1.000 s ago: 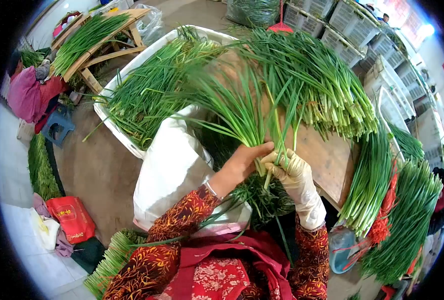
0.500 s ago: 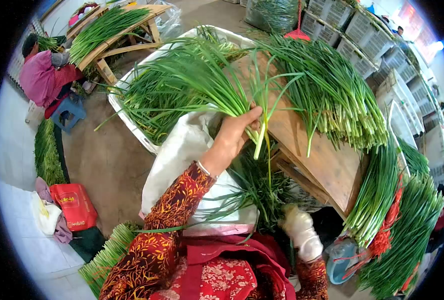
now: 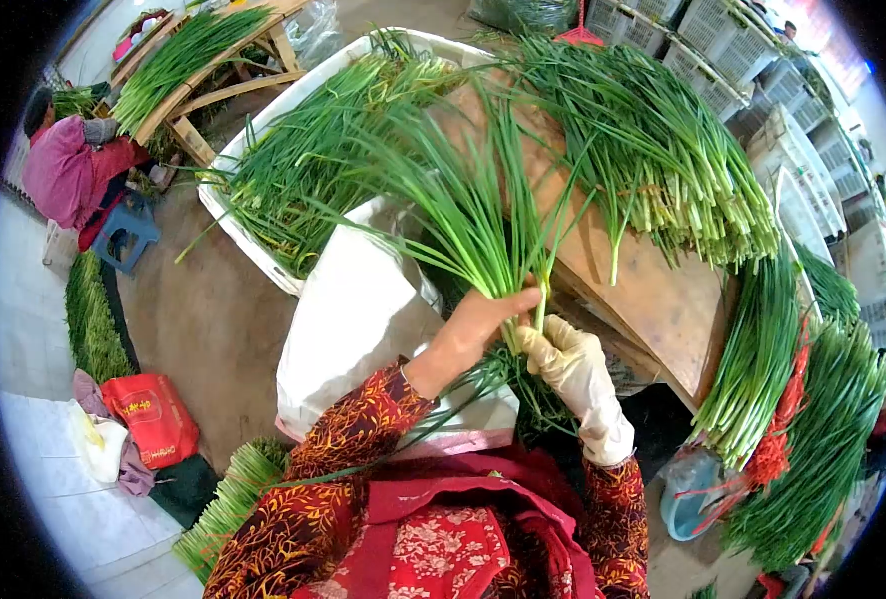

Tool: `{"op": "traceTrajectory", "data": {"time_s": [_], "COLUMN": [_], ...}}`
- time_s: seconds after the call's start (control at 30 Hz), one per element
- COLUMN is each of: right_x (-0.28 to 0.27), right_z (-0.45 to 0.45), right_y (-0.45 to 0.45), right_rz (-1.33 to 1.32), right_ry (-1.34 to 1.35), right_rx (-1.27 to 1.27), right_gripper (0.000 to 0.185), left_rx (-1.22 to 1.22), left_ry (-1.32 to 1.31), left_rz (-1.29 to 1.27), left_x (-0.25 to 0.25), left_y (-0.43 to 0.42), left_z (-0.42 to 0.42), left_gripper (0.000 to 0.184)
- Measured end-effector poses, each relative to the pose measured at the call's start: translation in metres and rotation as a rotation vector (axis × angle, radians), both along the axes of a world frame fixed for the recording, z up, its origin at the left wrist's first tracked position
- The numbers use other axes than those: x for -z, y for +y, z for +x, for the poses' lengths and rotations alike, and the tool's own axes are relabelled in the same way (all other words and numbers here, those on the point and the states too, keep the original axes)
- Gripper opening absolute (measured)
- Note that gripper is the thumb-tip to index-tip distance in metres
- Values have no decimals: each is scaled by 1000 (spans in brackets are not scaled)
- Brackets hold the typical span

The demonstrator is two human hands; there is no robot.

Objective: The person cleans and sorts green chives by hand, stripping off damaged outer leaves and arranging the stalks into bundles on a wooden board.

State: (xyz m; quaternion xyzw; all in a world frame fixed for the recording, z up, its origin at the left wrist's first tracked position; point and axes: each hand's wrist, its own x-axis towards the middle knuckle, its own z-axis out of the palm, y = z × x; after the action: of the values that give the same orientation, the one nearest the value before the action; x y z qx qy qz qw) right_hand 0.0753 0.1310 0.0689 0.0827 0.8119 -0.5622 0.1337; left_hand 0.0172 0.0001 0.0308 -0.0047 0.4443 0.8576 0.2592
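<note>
My bare left hand (image 3: 478,324) is closed around the lower stems of a small bunch of garlic chives (image 3: 478,230), whose green leaves fan upward and away from me. My right hand (image 3: 568,364), in a pale glove, pinches at the stem ends just below and beside my left fingers. The exact bit between the gloved fingertips is partly hidden. Beyond the bunch, a large pile of chives (image 3: 653,150) lies on a wooden board (image 3: 663,304). A white sack (image 3: 348,309) is spread over my lap, with loose leaves (image 3: 528,394) hanging beside it.
A white crate (image 3: 248,240) full of loose chives stands ahead left. Tied chive bundles (image 3: 763,359), red string (image 3: 771,454) and a blue basin (image 3: 685,504) are at right. Another person (image 3: 73,170) sits far left near a blue stool (image 3: 126,235). Stacked crates (image 3: 708,60) line the back right.
My gloved right hand has risen from low beside my lap to the stem ends. My left hand has brought the bunch slightly lower and turned it more upright. A yellowed hanging strand no longer shows.
</note>
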Motion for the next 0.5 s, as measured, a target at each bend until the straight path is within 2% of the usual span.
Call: {"op": "traceTrajectory", "data": {"time_s": [0.07,0.13,0.17,0.2,0.27,0.33,0.37,0.4,0.47,0.5], "right_x": [5,7,5,2,8,24,29,30,20,11], "right_z": [1,-1,-6,-11,-20,-29,-32,-32,-29,-25], "right_y": [9,21,25,28,19,18,17,19,20,18], "right_rz": [100,121,83,229,-1,-348,-384,-388,-415,-461], "right_ry": [66,141,139,225,279,90,4,1,-187,-128], "right_rx": [-80,-44,72,94,97,-61,-89,-96,-83,-17], "right_gripper": [29,34,38,43,47,51,39,39,23,16], "left_rx": [48,-5,20,19,100,199,164,123,115,95], "left_ry": [-6,54,111,109,100,35,70,103,85,114], "left_rz": [-6,-21,-46,-45,19,56,51,45,44,33], "left_x": [10,14,16,15,10,7,6,5,16,18], "left_y": [-3,-3,-7,-9,-14,-23,-25,-29,-35,-36], "left_z": [1,0,0,0,2,-2,-2,-3,-6,-6], "left_gripper": [27,28,30,30,33,36,37,38,42,37]}}
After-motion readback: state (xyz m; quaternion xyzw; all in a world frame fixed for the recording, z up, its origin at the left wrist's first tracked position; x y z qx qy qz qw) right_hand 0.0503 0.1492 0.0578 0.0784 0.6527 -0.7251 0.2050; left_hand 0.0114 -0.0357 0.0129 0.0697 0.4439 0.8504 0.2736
